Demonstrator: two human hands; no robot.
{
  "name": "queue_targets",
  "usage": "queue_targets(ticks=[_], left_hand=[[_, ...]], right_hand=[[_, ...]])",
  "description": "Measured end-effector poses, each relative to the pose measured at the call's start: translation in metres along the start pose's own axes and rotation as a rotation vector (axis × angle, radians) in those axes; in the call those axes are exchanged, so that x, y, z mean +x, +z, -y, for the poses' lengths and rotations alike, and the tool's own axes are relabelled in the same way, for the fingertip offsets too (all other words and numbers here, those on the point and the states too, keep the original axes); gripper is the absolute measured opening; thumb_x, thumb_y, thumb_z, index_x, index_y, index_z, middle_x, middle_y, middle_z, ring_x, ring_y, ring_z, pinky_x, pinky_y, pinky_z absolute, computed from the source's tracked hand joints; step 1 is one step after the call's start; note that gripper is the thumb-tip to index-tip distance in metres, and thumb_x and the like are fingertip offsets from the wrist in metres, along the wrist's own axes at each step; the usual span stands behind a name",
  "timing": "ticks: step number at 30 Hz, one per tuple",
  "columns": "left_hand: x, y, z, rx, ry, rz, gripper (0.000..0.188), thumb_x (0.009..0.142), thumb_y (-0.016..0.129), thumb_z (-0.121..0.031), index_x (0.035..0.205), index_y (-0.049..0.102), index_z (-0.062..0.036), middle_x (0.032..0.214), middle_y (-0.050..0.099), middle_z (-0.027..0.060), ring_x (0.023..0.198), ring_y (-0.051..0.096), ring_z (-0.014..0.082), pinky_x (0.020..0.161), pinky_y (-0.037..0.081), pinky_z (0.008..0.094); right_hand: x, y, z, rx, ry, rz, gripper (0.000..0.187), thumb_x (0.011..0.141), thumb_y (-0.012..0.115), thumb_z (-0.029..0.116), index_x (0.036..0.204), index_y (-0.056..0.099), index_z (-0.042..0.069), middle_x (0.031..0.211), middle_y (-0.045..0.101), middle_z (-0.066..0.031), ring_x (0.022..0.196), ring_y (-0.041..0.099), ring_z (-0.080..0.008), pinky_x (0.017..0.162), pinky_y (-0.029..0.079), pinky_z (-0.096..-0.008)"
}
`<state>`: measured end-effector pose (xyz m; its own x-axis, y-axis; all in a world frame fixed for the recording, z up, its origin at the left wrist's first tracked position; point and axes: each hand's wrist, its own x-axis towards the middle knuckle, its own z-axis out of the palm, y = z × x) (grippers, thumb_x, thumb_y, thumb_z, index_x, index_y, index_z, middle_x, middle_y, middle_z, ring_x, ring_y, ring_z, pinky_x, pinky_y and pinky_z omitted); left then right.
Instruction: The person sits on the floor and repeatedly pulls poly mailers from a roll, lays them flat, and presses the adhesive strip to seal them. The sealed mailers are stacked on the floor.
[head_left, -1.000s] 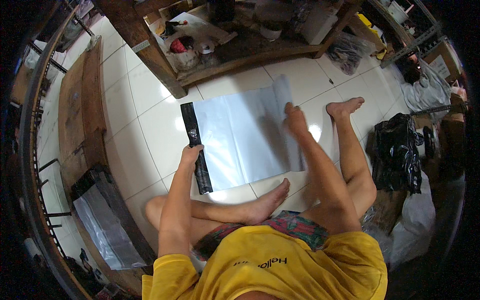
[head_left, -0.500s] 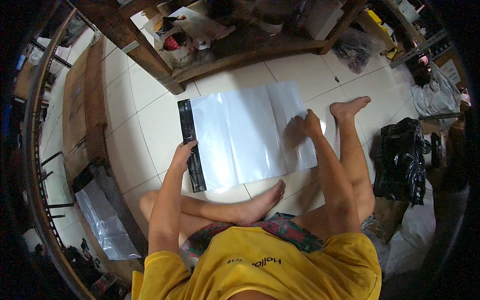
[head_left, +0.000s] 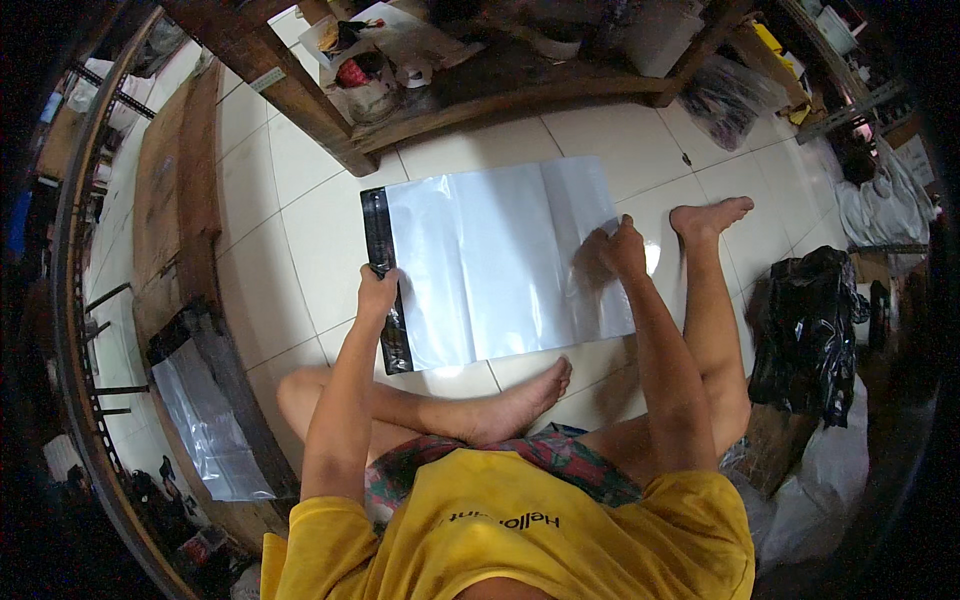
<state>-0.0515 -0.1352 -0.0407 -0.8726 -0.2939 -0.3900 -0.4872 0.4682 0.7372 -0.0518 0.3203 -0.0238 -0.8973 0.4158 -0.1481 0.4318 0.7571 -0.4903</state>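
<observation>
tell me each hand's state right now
Left hand: holding the plastic sheet by its black strip.
Right hand: at the sheet's right edge, grip unclear.

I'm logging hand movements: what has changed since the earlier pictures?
The right hand has moved rightward; the rectangular white plastic sheet, its right end curled a second ago, now lies flatter. The left hand stays on the sheet's long glossy black plastic strip.

The left grip [head_left: 378, 292] is closed, thumb [head_left: 391, 277] on top, with the left forearm [head_left: 345, 395] running back from it. Well to its right and slightly farther forward, the right grip [head_left: 628, 252] looks curled, though shadow makes this unsure; the right forearm [head_left: 660, 345] slants back and outward.
</observation>
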Motion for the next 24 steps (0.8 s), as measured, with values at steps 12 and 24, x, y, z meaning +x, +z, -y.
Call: queue_targets(ticks=[12,24], left_hand=[[0.006,0.000,-0.003,0.119,-0.039,-0.044,0.046,0.091,0.060,-0.025,0.122,0.047,0.0060,0.103,0.066,0.0248,0.091,0.068,0.0352,0.082,0.054,0.0434],[0.001,-0.008,0.008,-0.308,-0.122,0.037,0.048,0.083,0.072,-0.008,0.126,0.051,-0.0003,0.099,0.068,0.0139,0.087,0.066,0.0218,0.078,0.053,0.0359]], right_hand=[[-0.003,-0.012,0.013,0.038,0.034,0.039,0.067,0.084,0.073,0.041,0.128,0.045,0.000,0.108,0.066,-0.0328,0.102,0.066,-0.0472,0.087,0.054,-0.0505],[-0.020,0.005,0.005,-0.127,-0.192,-0.044,0.056,0.079,0.078,0.040,0.115,0.060,0.000,0.110,0.062,-0.0295,0.099,0.063,-0.0441,0.086,0.053,-0.0505]])
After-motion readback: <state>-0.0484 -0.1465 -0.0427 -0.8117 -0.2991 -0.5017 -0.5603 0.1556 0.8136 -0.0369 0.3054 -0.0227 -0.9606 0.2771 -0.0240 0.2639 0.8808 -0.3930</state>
